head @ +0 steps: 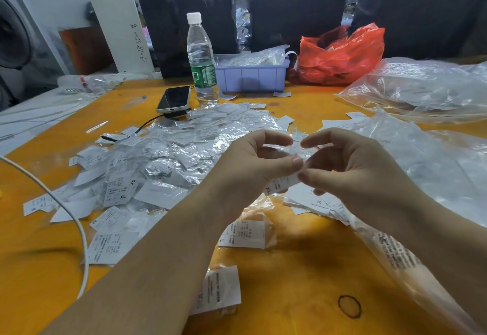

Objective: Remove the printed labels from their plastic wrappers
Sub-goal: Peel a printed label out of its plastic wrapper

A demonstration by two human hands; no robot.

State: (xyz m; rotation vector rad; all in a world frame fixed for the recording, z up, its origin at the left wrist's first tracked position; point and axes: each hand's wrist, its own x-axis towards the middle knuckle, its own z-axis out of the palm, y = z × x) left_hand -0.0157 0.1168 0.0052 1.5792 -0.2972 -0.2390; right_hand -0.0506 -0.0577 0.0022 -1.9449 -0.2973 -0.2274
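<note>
The left hand [259, 162] and the right hand [342, 166] both pinch one wrapped label [283, 183], marked XL, above the orange table [303, 276]. A blue bin [251, 79] at the far side holds clear wrappers; beside it a red bag [340, 55] lies crumpled, its contents not visible. A pile of wrapped labels [158, 160] covers the table on the left, near a water bottle [201, 60] and a phone [174, 98]. Dark cloth hangs behind.
</note>
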